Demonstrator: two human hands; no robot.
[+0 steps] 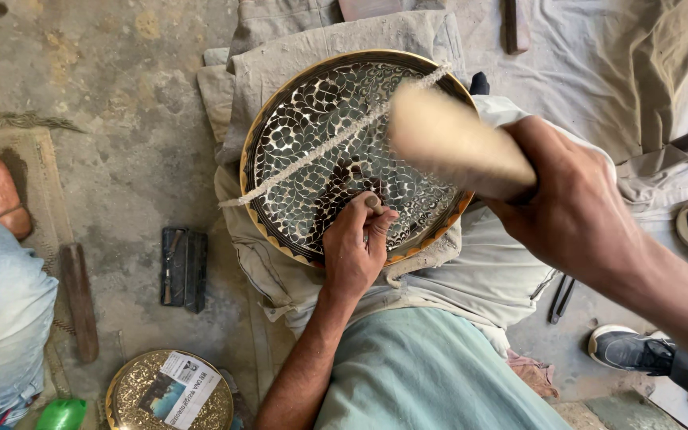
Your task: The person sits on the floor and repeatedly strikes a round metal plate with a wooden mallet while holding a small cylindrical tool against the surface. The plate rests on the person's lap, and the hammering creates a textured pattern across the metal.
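A round brass plate (280, 103) with a black and silver leaf pattern lies on cloth padding in front of me. A twisted white cord (312, 155) stretches across it from lower left to upper right. My left hand (356, 247) rests on the plate's near rim, fingers pinched on a small chisel-like tool whose tip is hidden. My right hand (571, 207) is raised above the plate's right side, gripping a pale wooden mallet (451, 143) that is blurred by motion.
Grey cloth (320, 40) pads the plate. On the concrete floor lie a dark flat tool case (183, 267), a wooden stick (80, 301) and a second brass plate (133, 394) with paper on it. Another person sits at the left (1, 295). Shoes (631, 350) stand at the right.
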